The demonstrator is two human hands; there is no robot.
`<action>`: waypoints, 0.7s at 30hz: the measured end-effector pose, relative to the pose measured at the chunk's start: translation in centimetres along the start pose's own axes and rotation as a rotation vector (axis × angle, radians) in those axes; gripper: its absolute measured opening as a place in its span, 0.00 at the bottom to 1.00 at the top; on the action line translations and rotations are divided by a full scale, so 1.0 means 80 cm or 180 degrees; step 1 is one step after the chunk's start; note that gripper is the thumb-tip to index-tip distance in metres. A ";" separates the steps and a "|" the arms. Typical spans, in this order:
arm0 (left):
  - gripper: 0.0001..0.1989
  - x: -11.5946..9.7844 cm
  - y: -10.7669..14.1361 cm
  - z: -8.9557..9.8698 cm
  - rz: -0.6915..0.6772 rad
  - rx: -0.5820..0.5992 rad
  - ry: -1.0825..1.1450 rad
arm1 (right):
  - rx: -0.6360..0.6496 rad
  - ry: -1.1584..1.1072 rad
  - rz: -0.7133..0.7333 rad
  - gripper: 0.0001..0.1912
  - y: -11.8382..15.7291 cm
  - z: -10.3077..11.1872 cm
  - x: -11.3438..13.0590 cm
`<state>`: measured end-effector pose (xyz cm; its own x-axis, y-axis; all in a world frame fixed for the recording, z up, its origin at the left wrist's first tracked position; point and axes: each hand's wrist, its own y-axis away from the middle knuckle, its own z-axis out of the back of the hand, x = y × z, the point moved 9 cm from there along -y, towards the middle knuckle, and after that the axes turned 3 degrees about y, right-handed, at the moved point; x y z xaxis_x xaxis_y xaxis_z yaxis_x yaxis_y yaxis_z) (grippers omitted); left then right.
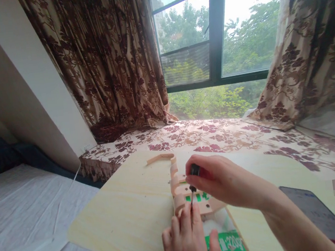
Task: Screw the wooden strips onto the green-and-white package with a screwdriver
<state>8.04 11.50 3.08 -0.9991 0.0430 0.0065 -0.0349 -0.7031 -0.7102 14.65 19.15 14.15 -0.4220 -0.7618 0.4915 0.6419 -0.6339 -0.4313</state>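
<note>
In the head view, my right hand is closed around the black handle of a screwdriver. Its thin shaft points down between the fingers of my left hand; the tip is hidden there. My left hand lies with fingers stretched over the near end of a light wooden assembly, thumb apart. The assembly has curved pieces along its left side, dark screw heads or holes, and gaps showing green. Under it and beside my left thumb is a green and white package with printed lettering.
The work rests on a pale wood-grain board. A curved wooden strip juts out at the assembly's far end. A dark phone-like slab lies at the right. Beyond are a floral-covered ledge, patterned curtains and a window.
</note>
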 end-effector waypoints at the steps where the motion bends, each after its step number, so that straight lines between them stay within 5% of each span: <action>1: 0.21 0.000 0.000 0.000 0.0011 0.0011 0.0002 | -0.0067 0.0076 -0.0061 0.05 -0.001 0.000 -0.003; 5: 0.21 0.000 0.000 -0.001 -0.0037 0.0010 0.0017 | -0.0329 0.0525 -0.0329 0.13 -0.005 0.004 -0.015; 10: 0.21 0.001 0.000 -0.002 0.0008 0.0051 0.0004 | -0.0080 0.0051 0.0011 0.03 -0.001 0.002 0.001; 18: 0.21 0.000 0.002 -0.003 -0.0162 -0.0099 -0.0076 | -0.0399 0.0435 -0.0438 0.13 -0.012 -0.003 -0.021; 21: 0.22 0.001 0.004 -0.007 -0.0196 -0.0142 -0.0233 | -0.0291 0.0249 -0.0261 0.07 -0.012 -0.005 -0.011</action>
<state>7.95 11.73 2.47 -0.9943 0.0320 0.1013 -0.0966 -0.6683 -0.7376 14.17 20.37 13.80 -0.5214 -0.7128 0.4691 0.5437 -0.7012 -0.4611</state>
